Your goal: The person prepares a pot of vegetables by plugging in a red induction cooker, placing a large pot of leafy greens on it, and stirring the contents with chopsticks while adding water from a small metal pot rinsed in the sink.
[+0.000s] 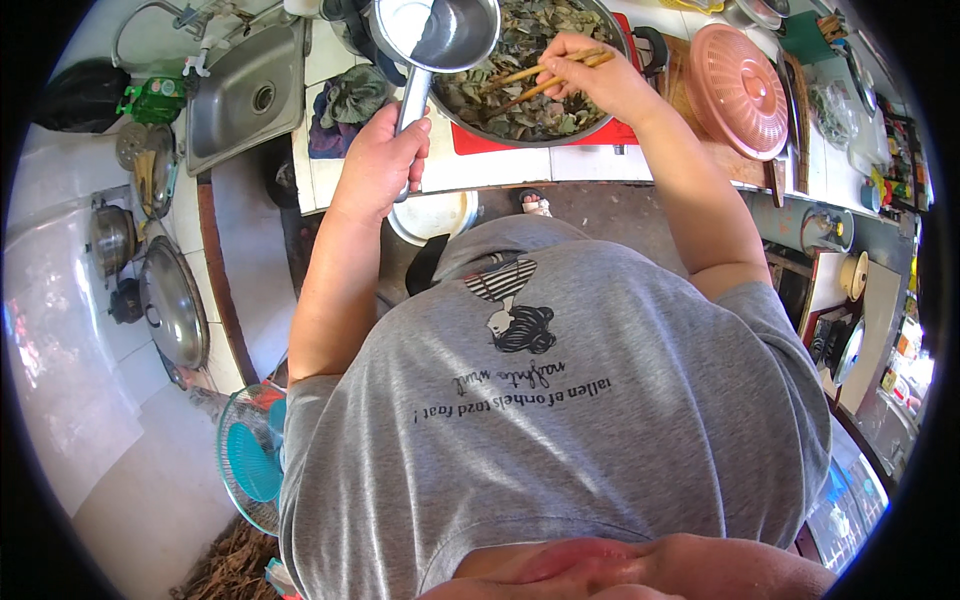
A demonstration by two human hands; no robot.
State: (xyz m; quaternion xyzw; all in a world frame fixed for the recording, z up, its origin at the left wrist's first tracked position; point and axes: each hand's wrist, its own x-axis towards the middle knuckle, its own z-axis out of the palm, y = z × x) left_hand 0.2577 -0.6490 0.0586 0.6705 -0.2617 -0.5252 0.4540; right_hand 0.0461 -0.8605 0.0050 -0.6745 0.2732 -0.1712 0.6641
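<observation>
My left hand [388,161] grips the handle of a metal ladle [459,34], its deep bowl held over the left rim of a wide pan [517,141]. My right hand [592,71] holds a pair of wooden chopsticks [544,86], their tips down among chopped greenish-brown leaves [517,112] in the pan. The pan rests on a red surface [480,142] on the tiled counter, and its black side handle [651,49] points right. The ladle hides part of the pan's left side.
Left of the pan lies a dark cloth [352,101], beside a steel sink [240,97]. To the right, a pink plastic colander [739,90] sits on a wooden board [675,90], near a knife [774,180]. A teal fan [253,457] stands at lower left.
</observation>
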